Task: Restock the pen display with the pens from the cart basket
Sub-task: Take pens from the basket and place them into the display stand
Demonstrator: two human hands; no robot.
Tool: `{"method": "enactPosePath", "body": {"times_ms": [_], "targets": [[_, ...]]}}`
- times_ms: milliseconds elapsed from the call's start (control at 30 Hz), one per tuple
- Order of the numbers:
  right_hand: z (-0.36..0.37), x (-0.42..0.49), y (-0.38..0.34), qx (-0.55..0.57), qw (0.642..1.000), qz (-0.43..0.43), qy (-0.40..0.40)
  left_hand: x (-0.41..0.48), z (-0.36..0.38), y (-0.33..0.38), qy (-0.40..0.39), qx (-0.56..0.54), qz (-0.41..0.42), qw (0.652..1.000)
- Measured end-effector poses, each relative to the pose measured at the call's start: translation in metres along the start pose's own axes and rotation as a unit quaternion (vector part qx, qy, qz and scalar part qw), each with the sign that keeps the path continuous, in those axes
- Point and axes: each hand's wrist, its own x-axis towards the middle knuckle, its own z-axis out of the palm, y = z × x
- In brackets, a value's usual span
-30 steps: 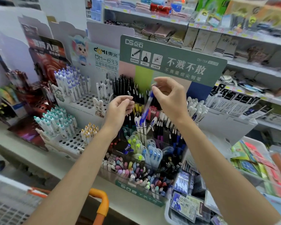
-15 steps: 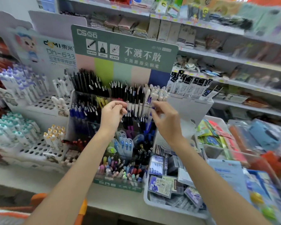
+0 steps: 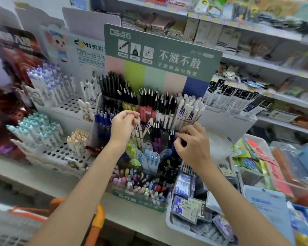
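**Both hands at the pen display**

Head view: the left hand (image 3: 124,126) is curled, fingertips pinched above white pens (image 3: 138,133). The right hand (image 3: 192,146) is curled among dark pens (image 3: 156,134), right of it. Neither grip is clear. The pen display (image 3: 194,86) stands mid-shelf.

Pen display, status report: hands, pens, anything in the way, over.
Left hand pinched beside white pens, grip unclear. Right hand curled among dark pens, hold unclear. Pen display packed; no obstruction seen.

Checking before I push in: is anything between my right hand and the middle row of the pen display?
Nothing visible. The right hand is at the pen display, fingertips among its dark pens; the left hand is apart, further left.
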Motion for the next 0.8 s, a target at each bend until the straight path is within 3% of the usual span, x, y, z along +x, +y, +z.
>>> {"method": "enactPosePath", "body": {"times_ms": [200,333,500,633,800], "targets": [[0.005,0.008,-0.025,0.077,0.996,0.026,0.037,0.01,-0.004,-0.004,0.008,0.0,0.007,1.0],[0.02,0.046,-0.076,0.213,0.977,0.024,-0.008,0.014,-0.017,0.001,0.056,-0.018,0.037,0.998],[0.068,0.07,-0.156,0.329,0.94,0.02,-0.092,0.017,-0.087,0.001,0.248,-0.058,0.05,0.966],[0.105,0.071,-0.227,0.397,0.897,-0.014,-0.195,-0.003,-0.173,-0.023,0.415,-0.064,0.02,0.907],[0.156,0.04,-0.317,0.423,0.825,-0.118,-0.356,-0.051,-0.273,-0.071,0.549,-0.031,-0.06,0.833]]}}
